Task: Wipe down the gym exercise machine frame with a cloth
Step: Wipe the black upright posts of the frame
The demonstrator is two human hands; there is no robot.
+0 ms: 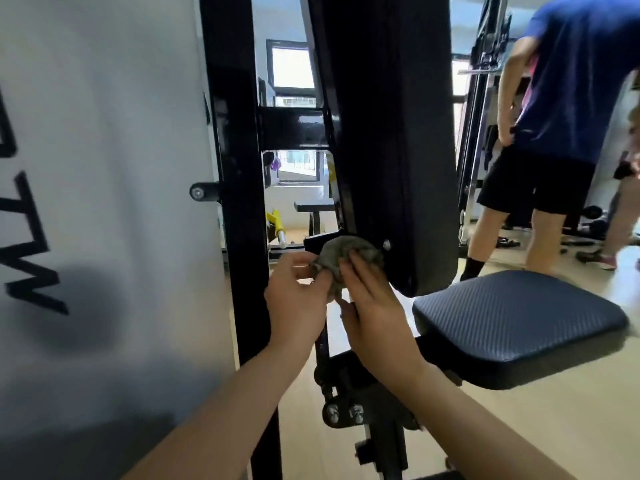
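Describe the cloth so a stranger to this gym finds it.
Find the machine's tall black back pad. At its lower left corner, the left hand pinches and the right hand touches a crumpled grey-green cloth. It is the only soft, wrinkled thing there.

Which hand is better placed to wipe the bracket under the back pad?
Right, likely: the right hand lays flat fingers over the cloth in front of the bracket; the left hand only pinches its edge.
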